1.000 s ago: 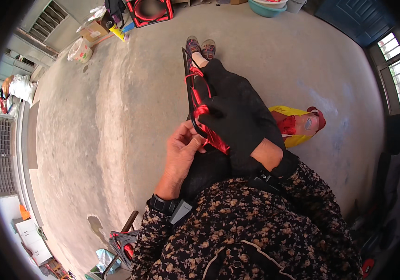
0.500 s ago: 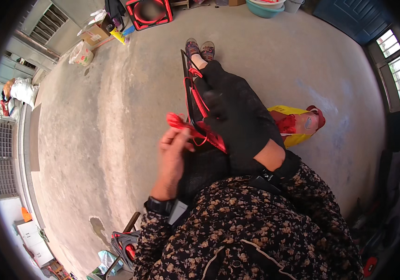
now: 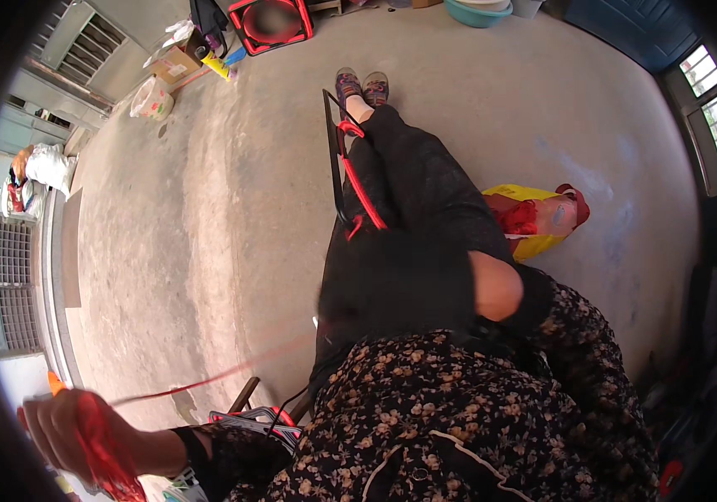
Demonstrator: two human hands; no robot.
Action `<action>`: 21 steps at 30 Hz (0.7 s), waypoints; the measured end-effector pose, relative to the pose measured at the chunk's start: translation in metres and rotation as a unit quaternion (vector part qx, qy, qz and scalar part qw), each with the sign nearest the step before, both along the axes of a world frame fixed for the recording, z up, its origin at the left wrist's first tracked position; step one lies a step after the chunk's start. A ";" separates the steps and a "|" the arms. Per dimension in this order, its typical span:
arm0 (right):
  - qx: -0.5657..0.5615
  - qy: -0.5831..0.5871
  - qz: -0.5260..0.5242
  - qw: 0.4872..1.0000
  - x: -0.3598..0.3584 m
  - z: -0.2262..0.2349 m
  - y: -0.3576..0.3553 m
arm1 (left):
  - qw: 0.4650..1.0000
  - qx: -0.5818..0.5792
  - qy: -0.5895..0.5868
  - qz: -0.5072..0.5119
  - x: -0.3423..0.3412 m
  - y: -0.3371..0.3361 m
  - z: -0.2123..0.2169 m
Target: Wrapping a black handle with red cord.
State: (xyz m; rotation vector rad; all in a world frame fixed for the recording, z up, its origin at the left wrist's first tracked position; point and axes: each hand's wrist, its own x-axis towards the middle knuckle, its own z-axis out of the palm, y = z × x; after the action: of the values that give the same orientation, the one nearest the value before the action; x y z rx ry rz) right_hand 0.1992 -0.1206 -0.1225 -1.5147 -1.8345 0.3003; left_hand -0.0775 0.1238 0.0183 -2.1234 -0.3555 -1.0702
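My bare left hand (image 3: 74,435) is stretched far out to the lower left. It is closed around a bundle of red cord (image 3: 101,443), with loose strands hanging below the fist. A length of the cord runs from it, blurred, back toward my lap. My right hand (image 3: 396,284), in a black glove, is over my lap; motion smears its fingers, and what they hold cannot be made out. Just beyond the glove, a black rectangular metal frame (image 3: 333,159) rests along my legs, with red cord (image 3: 363,191) wound on one side.
A yellow and red bag (image 3: 534,219) lies on the floor to my right. Near my left elbow stands a folding seat (image 3: 250,414) with red and grey parts. Farther off are a white bucket (image 3: 152,99), a cardboard box (image 3: 176,65), a red-edged black frame (image 3: 271,25) and a teal basin (image 3: 476,13).
My left hand has swung from beside the frame far out to the lower left, drawing the red cord long. My gloved right hand has come nearer my body.
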 end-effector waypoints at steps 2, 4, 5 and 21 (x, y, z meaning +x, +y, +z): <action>-0.235 0.207 0.066 0.947 -0.001 0.017 -0.023 | 0.988 0.059 0.139 0.027 -0.015 0.024 -0.009; -0.233 0.283 0.062 0.928 -0.001 -0.005 -0.045 | 0.938 -0.318 -0.067 -0.122 0.023 0.015 -0.057; -0.224 0.359 0.068 0.904 0.000 -0.012 -0.055 | 0.700 -0.622 -0.259 -0.237 0.047 0.000 -0.083; -0.107 0.609 -0.078 0.782 -0.003 -0.046 -0.094 | 0.452 -0.858 0.001 -0.245 0.176 -0.133 -0.238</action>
State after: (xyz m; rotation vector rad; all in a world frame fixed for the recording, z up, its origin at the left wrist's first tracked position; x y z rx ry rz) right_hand 0.1958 -0.2148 -0.1689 -1.0924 -0.6275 1.1230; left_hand 0.0988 -0.0093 -0.2201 -4.2571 -1.2858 -0.9362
